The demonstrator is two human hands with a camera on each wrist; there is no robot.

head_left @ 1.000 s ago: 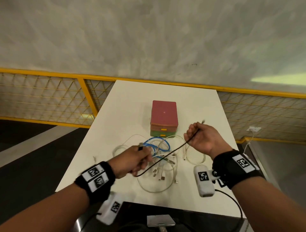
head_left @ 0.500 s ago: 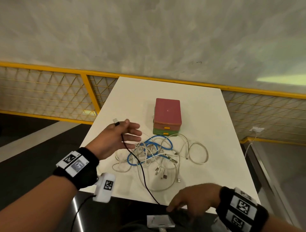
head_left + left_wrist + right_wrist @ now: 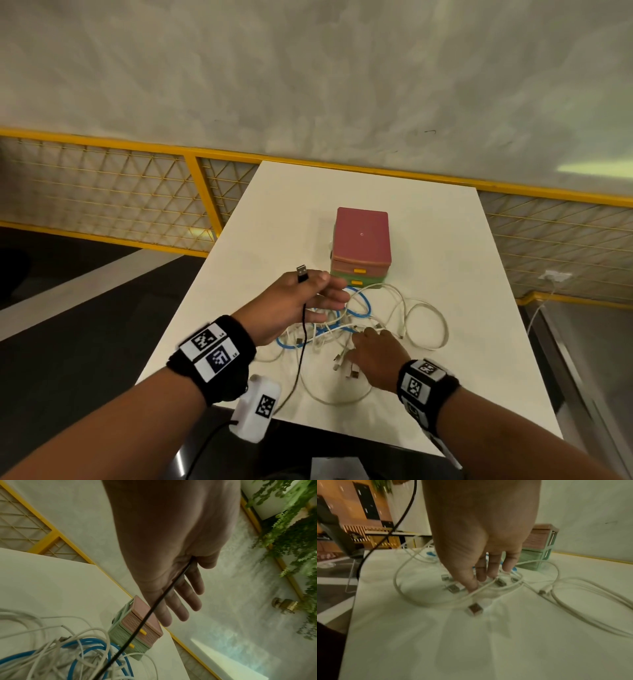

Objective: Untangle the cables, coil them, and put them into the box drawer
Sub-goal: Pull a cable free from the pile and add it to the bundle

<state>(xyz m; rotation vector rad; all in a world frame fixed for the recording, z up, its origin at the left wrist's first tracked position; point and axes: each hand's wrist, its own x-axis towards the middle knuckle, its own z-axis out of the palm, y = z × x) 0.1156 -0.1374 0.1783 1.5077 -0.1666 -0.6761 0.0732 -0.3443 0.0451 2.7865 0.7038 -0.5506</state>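
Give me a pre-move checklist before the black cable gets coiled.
1. Black cable held by left hand: ok, plug end pinched at the thumb.
2. Black cable free of the tangle: cannot tell, it crosses the pile's edge.
3. Right hand free to help: not ok, its fingers press on white cables.
4. Box drawers open: not ok, both shut.
5. Tail on table: not ok, hangs off front edge.

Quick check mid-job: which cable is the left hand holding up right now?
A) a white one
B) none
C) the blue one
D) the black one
D: the black cable runs from the left hand, pinched at the thumb with its USB plug sticking up, while the blue cable lies in the pile.
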